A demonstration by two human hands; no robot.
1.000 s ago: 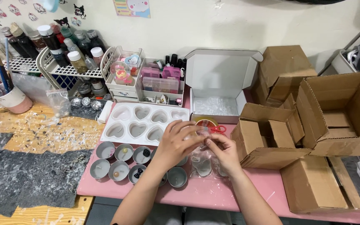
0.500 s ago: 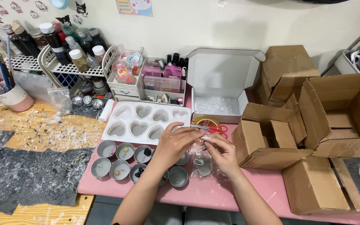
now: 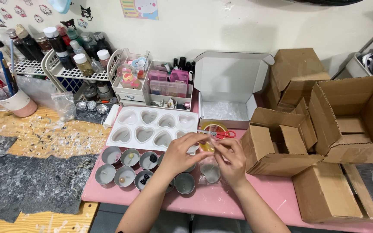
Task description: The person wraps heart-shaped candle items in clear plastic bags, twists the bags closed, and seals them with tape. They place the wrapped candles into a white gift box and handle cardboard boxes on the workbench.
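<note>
Both hands are working close together over the front of the pink table (image 3: pixel 247 203). The left hand (image 3: pixel 178 152) and the right hand (image 3: pixel 232 159) are pinching the top of a small clear bag (image 3: pixel 211 166) between their fingertips — fingers narrow, drawn in on the plastic. A round tin (image 3: pixel 211 172) is showing through the bag, which is hanging just above the table, right of the cluster of other tins.

Those tins (image 3: pixel 121 166) are standing in two rows just left of the hands, some holding small beads or dark bits. One more tin (image 3: pixel 184 183) is sitting right below the left wrist.

Behind the tins a white heart mould (image 3: pixel 152 128) is lying flat, its hollows facing up. Just behind the hands a tape roll (image 3: pixel 213 128) and red scissors (image 3: pixel 224 134) are lying side by side, touching or nearly so — I cannot tell which.

Further back a white box (image 3: pixel 229 86) is standing open, lid up against the wall. To the right, brown cartons (image 3: pixel 350 116) are crowding the table, several open.

At the far left a mug (image 3: pixel 16 102) with brushes is sitting on a flecked wooden top, and bottles (image 3: pixel 61 47) are lining a white wire rack (image 3: pixel 72 74) by the wall.
</note>
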